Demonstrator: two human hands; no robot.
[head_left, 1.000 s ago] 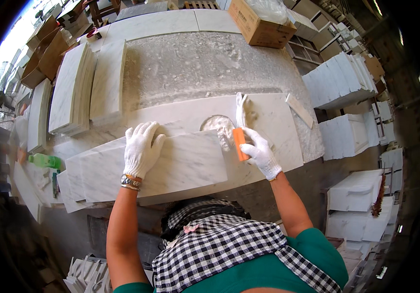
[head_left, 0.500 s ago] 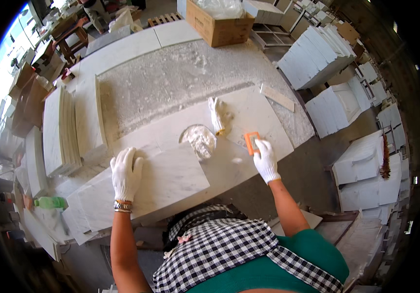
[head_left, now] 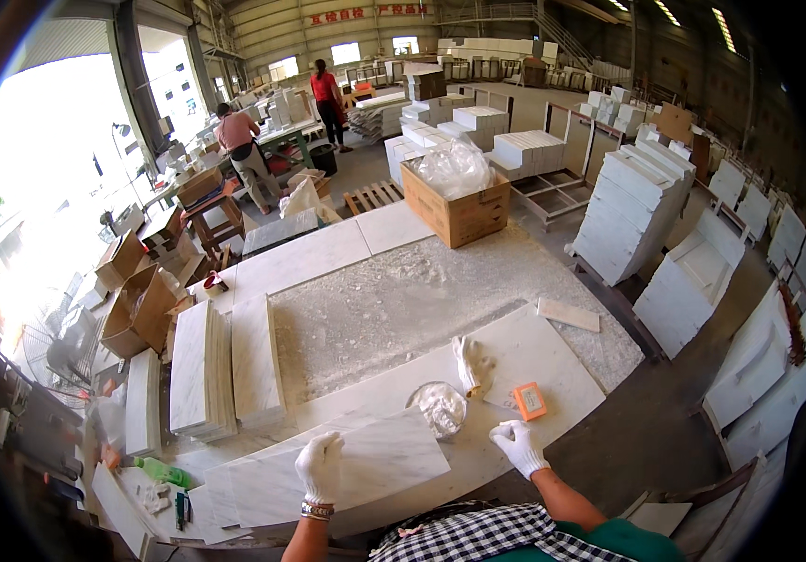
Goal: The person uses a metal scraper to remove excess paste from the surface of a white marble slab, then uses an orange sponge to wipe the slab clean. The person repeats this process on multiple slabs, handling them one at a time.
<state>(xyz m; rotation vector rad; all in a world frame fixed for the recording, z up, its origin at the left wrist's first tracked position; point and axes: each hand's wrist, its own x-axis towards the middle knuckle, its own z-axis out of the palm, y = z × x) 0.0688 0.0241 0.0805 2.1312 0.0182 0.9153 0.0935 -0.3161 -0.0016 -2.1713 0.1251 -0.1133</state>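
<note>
My left hand (head_left: 322, 465), in a white knit glove, is raised over a pale marble slab (head_left: 380, 457) with its fingers curled in. What that hand holds, if anything, is hidden. Right of the slab my right hand (head_left: 520, 448), gloved alike, has its fingers drawn together; I cannot make out anything in them. Just beyond it, apart from the fingers, a small orange block with a pale label (head_left: 529, 401) lies on the white board (head_left: 567, 379). A round bowl of white paste (head_left: 439, 408) sits between my hands. Behind it lies a crumpled white glove (head_left: 471, 365).
Marble slabs (head_left: 199, 375) stand stacked at the left, near a green bottle (head_left: 161, 471). A dusty grey work surface (head_left: 366, 318) stretches away to a cardboard box (head_left: 459, 211) holding clear plastic. White stone blocks (head_left: 630, 215) stand at right. Two people are farther off.
The view has tipped up, showing more of the hall. My right hand has let go of the orange block and drawn back. My left hand has lifted off the slab and curled its fingers.
</note>
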